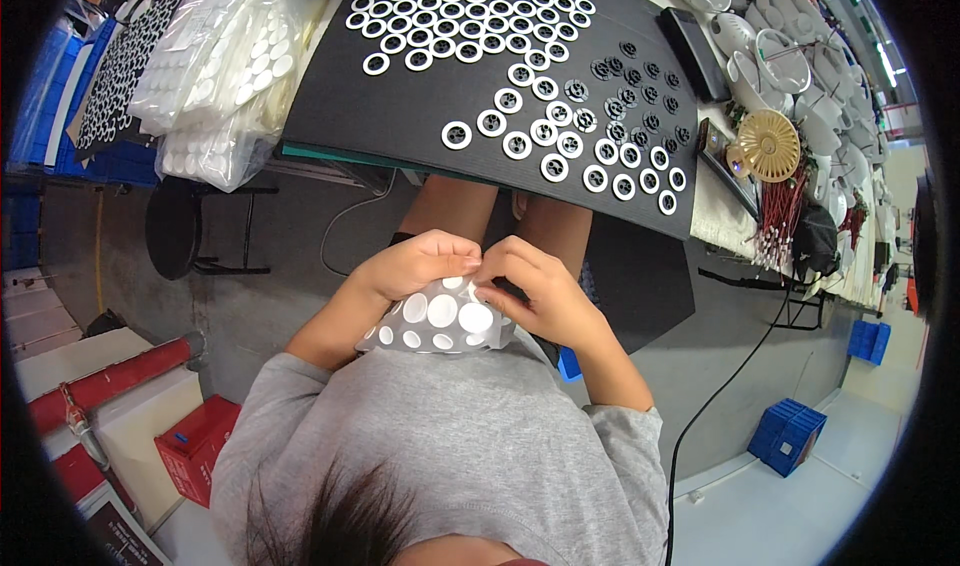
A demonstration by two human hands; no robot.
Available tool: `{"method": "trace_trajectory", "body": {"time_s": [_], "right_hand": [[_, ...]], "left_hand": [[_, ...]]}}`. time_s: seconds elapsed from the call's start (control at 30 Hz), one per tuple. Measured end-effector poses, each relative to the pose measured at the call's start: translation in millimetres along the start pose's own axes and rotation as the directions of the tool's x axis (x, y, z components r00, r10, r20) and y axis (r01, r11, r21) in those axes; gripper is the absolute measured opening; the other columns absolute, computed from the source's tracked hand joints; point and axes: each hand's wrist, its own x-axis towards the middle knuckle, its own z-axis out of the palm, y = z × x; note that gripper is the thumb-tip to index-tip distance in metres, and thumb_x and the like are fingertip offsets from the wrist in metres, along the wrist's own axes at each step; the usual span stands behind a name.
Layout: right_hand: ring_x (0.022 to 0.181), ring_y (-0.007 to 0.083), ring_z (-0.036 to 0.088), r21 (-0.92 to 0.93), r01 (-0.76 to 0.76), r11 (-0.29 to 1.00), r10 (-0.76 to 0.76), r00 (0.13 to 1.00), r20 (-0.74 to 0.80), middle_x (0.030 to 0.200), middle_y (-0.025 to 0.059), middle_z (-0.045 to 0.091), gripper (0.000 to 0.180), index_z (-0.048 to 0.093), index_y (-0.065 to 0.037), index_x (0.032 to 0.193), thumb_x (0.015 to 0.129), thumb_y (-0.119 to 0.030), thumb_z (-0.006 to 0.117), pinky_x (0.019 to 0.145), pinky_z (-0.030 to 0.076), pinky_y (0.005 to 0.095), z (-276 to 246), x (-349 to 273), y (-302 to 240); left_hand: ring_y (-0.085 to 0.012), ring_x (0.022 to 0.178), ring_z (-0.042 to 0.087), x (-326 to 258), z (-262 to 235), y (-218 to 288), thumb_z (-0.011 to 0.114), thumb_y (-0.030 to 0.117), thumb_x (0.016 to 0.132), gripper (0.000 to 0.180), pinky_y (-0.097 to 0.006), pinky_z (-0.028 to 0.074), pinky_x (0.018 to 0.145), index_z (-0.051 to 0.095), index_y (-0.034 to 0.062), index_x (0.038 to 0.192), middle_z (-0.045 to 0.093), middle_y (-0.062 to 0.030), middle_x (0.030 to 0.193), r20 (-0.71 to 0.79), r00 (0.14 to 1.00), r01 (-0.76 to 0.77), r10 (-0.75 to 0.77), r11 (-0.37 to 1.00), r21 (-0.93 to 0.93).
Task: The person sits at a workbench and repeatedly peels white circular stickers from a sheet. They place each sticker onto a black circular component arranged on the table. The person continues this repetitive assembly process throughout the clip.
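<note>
A translucent sheet of round white stickers lies bent against my body, above my lap. My left hand is closed on its upper edge, thumb and fingers pressed together. Beside it, my right hand pinches the sheet's right upper part, its thumb close to a large white disc. The fingertips hide that corner of the sheet. Ahead, a black board bears many white rings with dark centres. Several bare black round parts sit toward its right side.
Plastic bags of white discs are heaped left of the board. On the right stand a black box, a yellow fan-like round part, red wires and piled white housings. A black stool is at left.
</note>
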Motion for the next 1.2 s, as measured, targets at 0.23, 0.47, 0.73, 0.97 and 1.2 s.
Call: {"method": "trace_trajectory", "body": {"time_s": [0.23, 0.47, 0.73, 0.97, 1.2], "right_hand": [[0.072, 0.0231, 0.055, -0.129, 0.046, 0.991, -0.046, 0.999, -0.003, 0.081, 0.0064, 0.051, 0.019, 0.059, -0.007, 0.088, 0.07, -0.007, 0.065, 0.064, 0.045, 0.0321, -0.7, -2.7, -0.4], [0.073, 0.0251, 0.051, -0.128, 0.041, 0.991, -0.045, 0.998, -0.032, 0.078, 0.0073, 0.049, 0.015, 0.055, -0.004, 0.081, 0.07, -0.006, 0.064, 0.064, 0.042, 0.0344, -9.4, 0.8, -1.6], [0.07, 0.0247, 0.049, -0.248, -0.094, 0.964, 0.027, 0.965, -0.261, 0.074, 0.0098, 0.05, 0.007, 0.052, -0.002, 0.077, 0.074, -0.003, 0.058, 0.065, 0.039, 0.0322, -48.7, 14.6, 7.0], [0.065, 0.0128, 0.053, -0.201, -0.345, 0.917, 0.194, 0.825, -0.53, 0.071, 0.0073, 0.058, 0.011, 0.058, 0.003, 0.08, 0.076, -0.007, 0.059, 0.062, 0.042, 0.0248, -97.0, 44.3, 43.2], [0.06, 0.0139, 0.055, -0.257, -0.441, 0.86, 0.252, 0.805, -0.537, 0.067, 0.0099, 0.06, 0.017, 0.059, 0.004, 0.079, 0.076, -0.012, 0.059, 0.058, 0.043, 0.0265, -111.2, 59.9, 65.8]], "left_hand": [[-0.0001, 0.06, 0.04, 0.2, 2.6, 5.3, 0.05, 0.021, 0.088, 0.02, -0.016, 0.033, 0.052, 0.051, 0.0057, 0.074, 0.048, 0.0064, 0.067, 0.002, 1.0, -0.026, 0.026, 0.999, 0.04], [0.0002, 0.061, 0.039, 1.4, 6.4, 6.5, 0.047, 0.018, 0.089, 0.02, -0.016, 0.032, 0.052, 0.051, 0.005, 0.074, 0.046, 0.0068, 0.066, -0.056, 0.994, -0.085, 0.095, 0.984, 0.158], [-0.0006, 0.063, 0.041, -14.5, -9.5, 16.4, 0.047, 0.017, 0.09, 0.02, -0.017, 0.034, 0.055, 0.051, 0.0032, 0.076, 0.047, 0.0056, 0.068, -0.207, 0.959, -0.146, 0.192, 0.965, 0.216], [-0.0005, 0.061, 0.043, -22.6, -17.6, 4.0, 0.048, 0.017, 0.089, 0.019, -0.017, 0.035, 0.054, 0.051, 0.0038, 0.076, 0.05, 0.0051, 0.068, -0.28, 0.939, -0.163, 0.201, 0.975, 0.152], [-0.0008, 0.061, 0.042, -23.3, -17.2, 5.5, 0.047, 0.016, 0.089, 0.019, -0.017, 0.035, 0.054, 0.052, 0.0031, 0.077, 0.05, 0.0049, 0.068, -0.266, 0.938, -0.179, 0.22, 0.969, 0.171]]}}
